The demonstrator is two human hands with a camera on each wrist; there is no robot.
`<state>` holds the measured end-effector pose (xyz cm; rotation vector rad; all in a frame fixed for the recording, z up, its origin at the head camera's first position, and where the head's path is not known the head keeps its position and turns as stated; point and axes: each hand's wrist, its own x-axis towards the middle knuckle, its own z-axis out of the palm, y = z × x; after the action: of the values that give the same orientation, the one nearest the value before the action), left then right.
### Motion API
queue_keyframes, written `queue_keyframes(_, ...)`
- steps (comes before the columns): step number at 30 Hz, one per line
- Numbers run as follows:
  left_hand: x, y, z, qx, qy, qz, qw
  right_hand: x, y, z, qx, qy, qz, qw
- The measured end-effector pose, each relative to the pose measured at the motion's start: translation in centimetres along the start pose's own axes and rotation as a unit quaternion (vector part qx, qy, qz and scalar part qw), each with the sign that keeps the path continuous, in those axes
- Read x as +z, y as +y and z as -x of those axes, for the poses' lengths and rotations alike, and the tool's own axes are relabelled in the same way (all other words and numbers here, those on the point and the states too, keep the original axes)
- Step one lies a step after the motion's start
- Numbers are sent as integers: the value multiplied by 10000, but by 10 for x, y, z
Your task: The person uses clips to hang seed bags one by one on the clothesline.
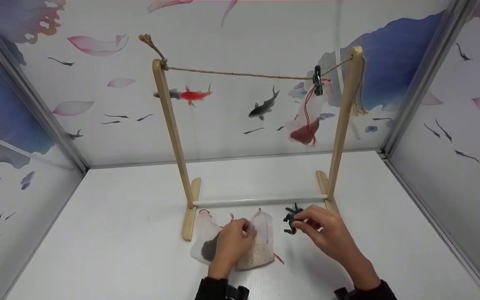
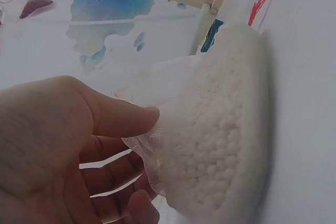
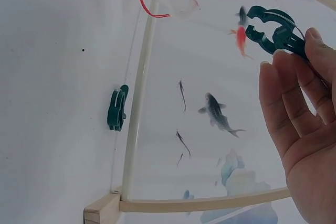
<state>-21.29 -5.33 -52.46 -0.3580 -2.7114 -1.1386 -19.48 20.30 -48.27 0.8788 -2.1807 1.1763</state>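
My left hand point(image 1: 233, 243) pinches the edge of a white mesh drawstring bag point(image 1: 261, 255) between thumb and fingers. Small pale round pellets fill the lower part of this bag, seen close up in the left wrist view. Beside it, partly behind the left hand, lies a second mesh bag point(image 1: 208, 249) with dark contents. My right hand point(image 1: 327, 233) pinches a dark green spring clip point(image 3: 278, 31) by its handles, its curved jaws spread apart. Another green clip point(image 3: 117, 108) lies on the table near the stand's white rod.
A wooden stand point(image 1: 173, 133) carries a stretched rope point(image 1: 240, 74) between two posts. Near its right post, a clip point(image 1: 317, 81) holds a hanging mesh bag point(image 1: 304, 129) with reddish contents. Printed panels enclose the white table point(image 1: 119, 233) at the back and sides.
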Motion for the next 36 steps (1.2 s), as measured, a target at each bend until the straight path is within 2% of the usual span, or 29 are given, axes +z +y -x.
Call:
queue_keyframes(10,-10,12,-3,357,166,569,9976,-1,-3,-3,138,-6,-181,9997)
queue_keyframes(15,-21,21,-4,610,312,604,9958,-5,-10,-12,129,136,-199,9996)
queue_keyframes(18,-30,27,-9,784,428,496,9948,-12,-16,-23,-49,288,-145,9995)
queue_keyframes(23,-51,41,-22,1173,628,227,9909,-28,-30,-53,-382,405,-34,9984)
queue_keyframes(26,-70,53,-31,1377,664,254,9879,-39,-41,-76,-617,504,-5,9968)
queue_keyframes(31,-97,75,-49,1590,741,616,9826,-62,-60,-120,-889,1071,120,9902)
queue_keyframes(36,-115,96,-69,1703,1072,1252,9715,-78,-74,-160,-1013,1480,176,9836)
